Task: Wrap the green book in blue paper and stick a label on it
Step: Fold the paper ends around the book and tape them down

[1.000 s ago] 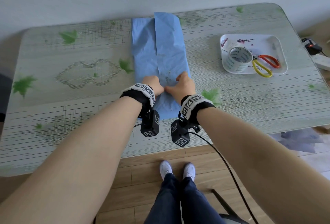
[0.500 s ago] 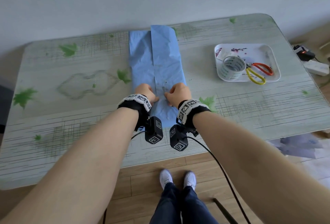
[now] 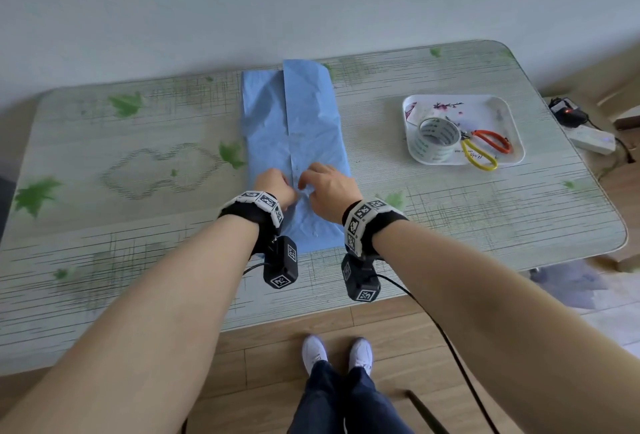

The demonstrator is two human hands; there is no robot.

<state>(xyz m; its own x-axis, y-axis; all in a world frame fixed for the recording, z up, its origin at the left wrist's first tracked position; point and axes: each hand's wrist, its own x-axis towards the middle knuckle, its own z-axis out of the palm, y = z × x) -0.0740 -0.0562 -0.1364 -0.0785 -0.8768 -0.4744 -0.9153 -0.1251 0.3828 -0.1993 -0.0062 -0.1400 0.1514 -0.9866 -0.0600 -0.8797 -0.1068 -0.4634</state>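
Note:
Blue paper [image 3: 304,122] lies folded lengthwise in the middle of the table, its two flaps overlapping along a seam. The green book is hidden inside it. My left hand [image 3: 275,186] sits with curled fingers on the paper just left of the seam, near the front end. My right hand [image 3: 327,186] is just right of the seam, fingers curled and pinching the paper at the overlap. Both hands nearly touch each other. I cannot see a label.
A white tray [image 3: 509,115] at the right holds a roll of clear tape [image 3: 437,136] and scissors [image 3: 485,148] with orange and yellow handles. A power strip [image 3: 594,141] lies off the table's right edge. The table [image 3: 138,226] has a leaf-patterned top.
The camera has tilted, so the table sits lower in view. My hands have stayed at the paper's front end and have parted slightly along the seam.

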